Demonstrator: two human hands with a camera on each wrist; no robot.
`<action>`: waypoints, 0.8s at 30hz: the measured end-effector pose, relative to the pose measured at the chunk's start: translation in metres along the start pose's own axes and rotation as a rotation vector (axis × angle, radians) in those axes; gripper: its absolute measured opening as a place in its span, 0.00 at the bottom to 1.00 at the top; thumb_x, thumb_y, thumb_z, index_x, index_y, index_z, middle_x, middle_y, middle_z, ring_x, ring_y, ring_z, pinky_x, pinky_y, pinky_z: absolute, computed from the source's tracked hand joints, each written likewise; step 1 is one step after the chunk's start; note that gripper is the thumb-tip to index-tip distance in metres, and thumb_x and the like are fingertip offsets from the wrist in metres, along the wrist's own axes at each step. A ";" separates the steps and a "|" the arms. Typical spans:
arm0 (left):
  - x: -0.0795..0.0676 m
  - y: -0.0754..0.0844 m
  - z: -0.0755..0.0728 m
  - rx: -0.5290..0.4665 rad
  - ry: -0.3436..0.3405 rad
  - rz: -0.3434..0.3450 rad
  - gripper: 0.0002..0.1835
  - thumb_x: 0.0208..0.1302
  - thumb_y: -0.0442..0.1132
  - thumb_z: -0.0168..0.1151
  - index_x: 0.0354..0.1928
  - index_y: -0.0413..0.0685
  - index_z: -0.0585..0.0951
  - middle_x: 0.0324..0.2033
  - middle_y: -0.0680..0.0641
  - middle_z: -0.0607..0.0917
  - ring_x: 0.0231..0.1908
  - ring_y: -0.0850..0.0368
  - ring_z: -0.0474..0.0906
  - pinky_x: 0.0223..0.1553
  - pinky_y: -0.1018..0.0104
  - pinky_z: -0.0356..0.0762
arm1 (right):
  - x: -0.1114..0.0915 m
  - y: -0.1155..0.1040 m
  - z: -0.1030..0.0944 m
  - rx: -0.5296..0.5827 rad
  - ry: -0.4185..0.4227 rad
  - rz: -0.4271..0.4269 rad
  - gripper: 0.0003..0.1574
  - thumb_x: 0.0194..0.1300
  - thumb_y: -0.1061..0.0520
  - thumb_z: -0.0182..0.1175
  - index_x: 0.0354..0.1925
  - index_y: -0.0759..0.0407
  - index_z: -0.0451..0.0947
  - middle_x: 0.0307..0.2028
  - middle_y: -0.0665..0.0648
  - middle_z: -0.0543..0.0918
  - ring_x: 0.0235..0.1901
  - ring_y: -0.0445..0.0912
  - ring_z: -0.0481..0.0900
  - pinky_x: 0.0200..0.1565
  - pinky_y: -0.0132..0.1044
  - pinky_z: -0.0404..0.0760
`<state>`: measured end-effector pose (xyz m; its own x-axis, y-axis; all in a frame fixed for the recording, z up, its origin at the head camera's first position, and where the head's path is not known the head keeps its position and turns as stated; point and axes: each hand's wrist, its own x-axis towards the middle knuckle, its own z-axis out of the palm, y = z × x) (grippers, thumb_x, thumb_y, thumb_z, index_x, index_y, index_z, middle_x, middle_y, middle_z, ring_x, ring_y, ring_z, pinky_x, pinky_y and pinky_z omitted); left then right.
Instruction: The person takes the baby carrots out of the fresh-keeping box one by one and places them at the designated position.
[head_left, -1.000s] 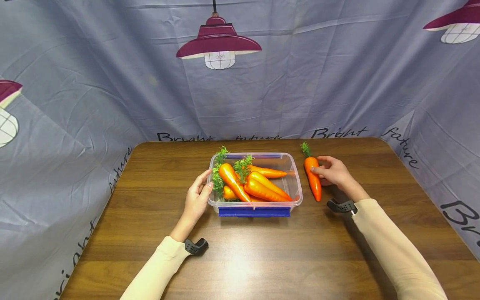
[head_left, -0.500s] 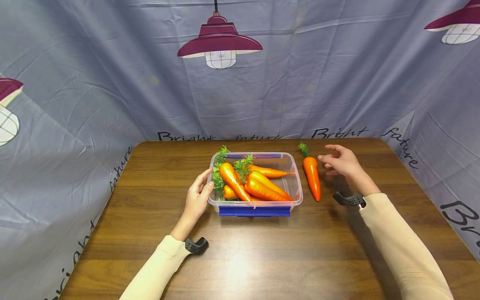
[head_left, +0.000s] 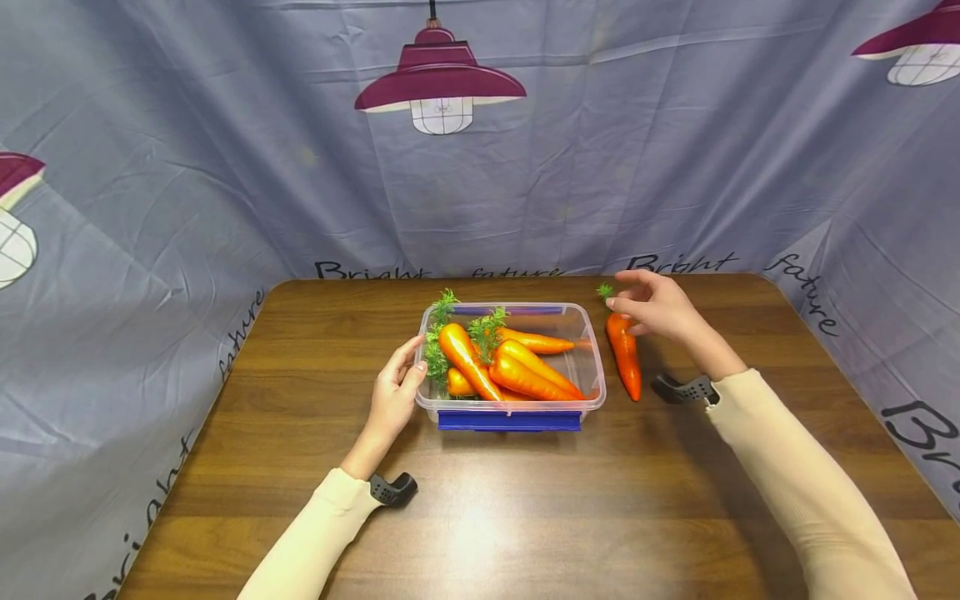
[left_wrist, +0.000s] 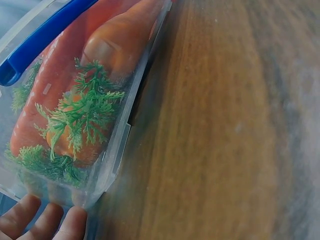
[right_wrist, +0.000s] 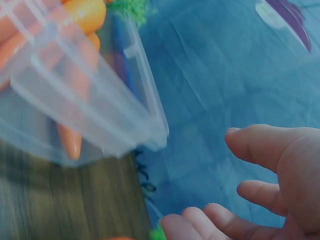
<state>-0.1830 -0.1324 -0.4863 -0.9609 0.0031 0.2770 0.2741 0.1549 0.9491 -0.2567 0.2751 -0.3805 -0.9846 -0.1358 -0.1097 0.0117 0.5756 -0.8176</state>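
A clear plastic food container (head_left: 512, 407) with blue side clips stands on the wooden table, holding several orange carrots (head_left: 534, 378) with green leafy tops. My left hand (head_left: 396, 387) rests against its left end; in the left wrist view, fingertips (left_wrist: 72, 225) press on the end wall from outside. To the right of the container, one more carrot (head_left: 624, 357) lies on the table, leafy top pointing away. Over its top end hovers my right hand (head_left: 660, 310), thumb and fingers spread apart with nothing held, partly hiding the carrot.
The brown wooden table (head_left: 480, 508) ends at the back against a grey-blue printed curtain (head_left: 525, 192). Black bands sit on both wrists, below cream sleeves (head_left: 802, 483).
My right hand comes off the carrot's side, draws away to the right, then reaches back left over its leafy end. The left hand and container stay put.
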 end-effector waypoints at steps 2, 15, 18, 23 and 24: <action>0.000 0.000 0.000 0.002 -0.001 0.001 0.24 0.73 0.29 0.53 0.70 0.36 0.72 0.67 0.33 0.76 0.58 0.41 0.78 0.52 0.82 0.74 | 0.000 -0.008 0.005 -0.020 -0.016 -0.017 0.41 0.69 0.50 0.64 0.74 0.62 0.63 0.59 0.73 0.78 0.38 0.42 0.85 0.36 0.42 0.89; 0.001 0.001 0.000 -0.006 -0.002 -0.003 0.24 0.72 0.29 0.52 0.70 0.36 0.72 0.66 0.32 0.77 0.52 0.60 0.79 0.50 0.81 0.74 | 0.000 -0.041 0.045 -0.178 -0.107 -0.165 0.35 0.67 0.51 0.68 0.68 0.59 0.72 0.53 0.67 0.84 0.44 0.56 0.85 0.36 0.36 0.84; 0.001 0.000 0.000 -0.011 -0.003 0.001 0.25 0.72 0.29 0.52 0.70 0.36 0.72 0.67 0.33 0.76 0.53 0.61 0.78 0.51 0.81 0.74 | -0.001 -0.044 0.054 -0.184 -0.139 -0.193 0.35 0.66 0.52 0.68 0.68 0.60 0.72 0.53 0.68 0.85 0.49 0.58 0.85 0.38 0.38 0.85; 0.000 0.000 0.000 -0.010 -0.003 0.002 0.25 0.72 0.29 0.52 0.70 0.36 0.72 0.67 0.33 0.76 0.56 0.51 0.78 0.52 0.81 0.74 | 0.001 -0.045 0.071 -0.189 -0.217 -0.223 0.35 0.65 0.55 0.68 0.67 0.61 0.73 0.56 0.73 0.82 0.51 0.62 0.86 0.43 0.45 0.88; 0.000 0.000 0.000 -0.009 -0.004 0.002 0.25 0.72 0.29 0.52 0.70 0.36 0.72 0.67 0.33 0.76 0.57 0.50 0.78 0.53 0.81 0.74 | 0.001 -0.045 0.074 -0.200 -0.229 -0.223 0.35 0.65 0.54 0.68 0.67 0.61 0.73 0.56 0.73 0.82 0.51 0.61 0.86 0.44 0.46 0.88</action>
<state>-0.1828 -0.1323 -0.4862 -0.9606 0.0070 0.2779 0.2759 0.1464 0.9500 -0.2452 0.1896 -0.3861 -0.8942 -0.4399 -0.0835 -0.2554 0.6543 -0.7118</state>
